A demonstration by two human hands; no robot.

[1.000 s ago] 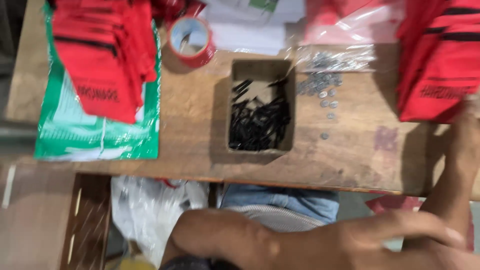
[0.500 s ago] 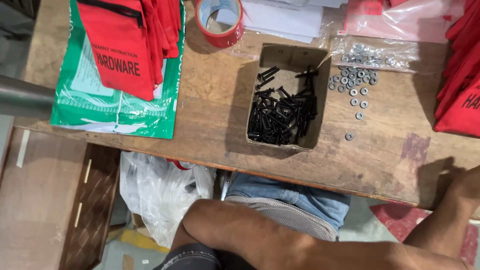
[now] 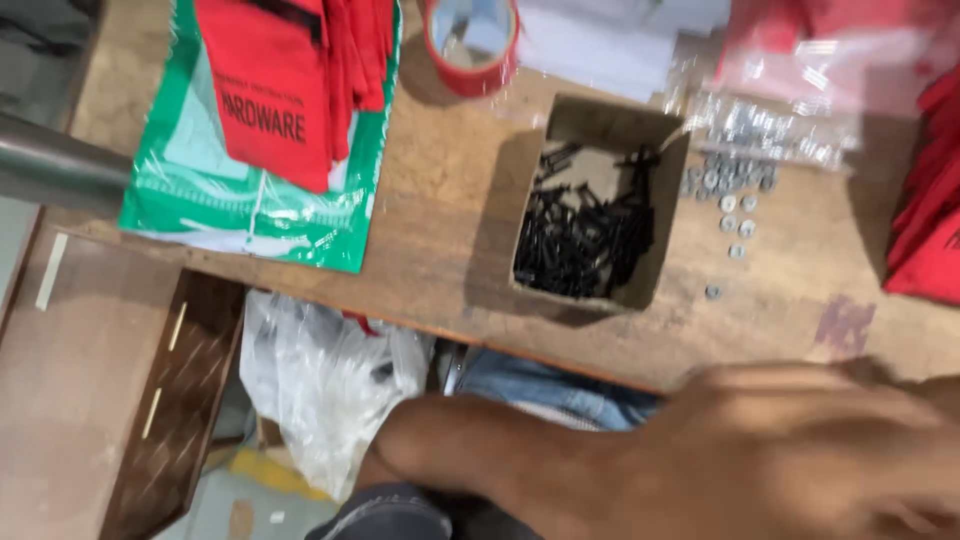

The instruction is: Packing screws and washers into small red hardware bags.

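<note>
Skin fills the near right corner: a blurred forearm and hand below the desk's front edge, which hand and what grip I cannot tell. Past mid-desk, a cardboard box holds black screws; silver washers lie beside it. Red tape roll sits at the far edge.

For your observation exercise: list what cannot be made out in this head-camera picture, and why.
- Hand and forearm: motion-blurred, fingers cut off at the right edge; which hand and any hold unclear.
- Washers: too small to count.
- Red pouches: cut off by the right edge.
- Tape roll: cropped at the top edge.
</note>
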